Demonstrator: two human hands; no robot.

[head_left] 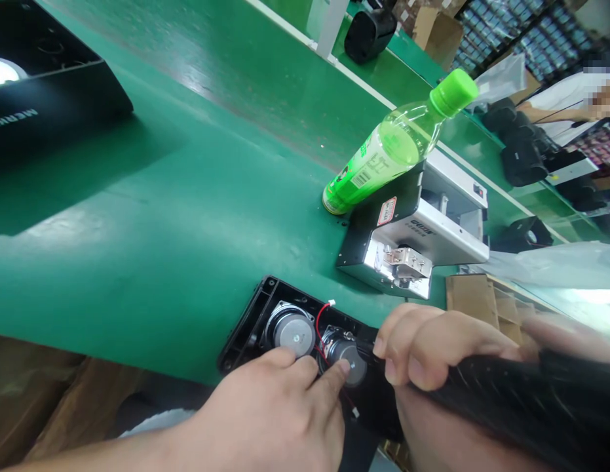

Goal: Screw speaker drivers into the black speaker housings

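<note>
A black speaker panel (253, 328) lies at the table's near edge. Two round drivers with grey magnets are set in it, a left driver (295, 333) and a right driver (352, 367), with a thin red wire (318, 321) ending in a white plug between them. My left hand (280, 406) is closed over the panel's near side, its index fingertip on the right driver; the thumb is hidden. My right hand (432, 341) is wrapped round a black electric screwdriver (511, 393), blurred at its rear. Its front end reaches the right driver, where the exact contact is hidden.
Behind the panel stands a black and silver machine (407, 229), with a green-capped bottle (383, 157) beside it. A black speaker cabinet (54, 98) is at far left. A cardboard box (472, 298) with compartments sits to the right. A person (565, 105) works at the back right.
</note>
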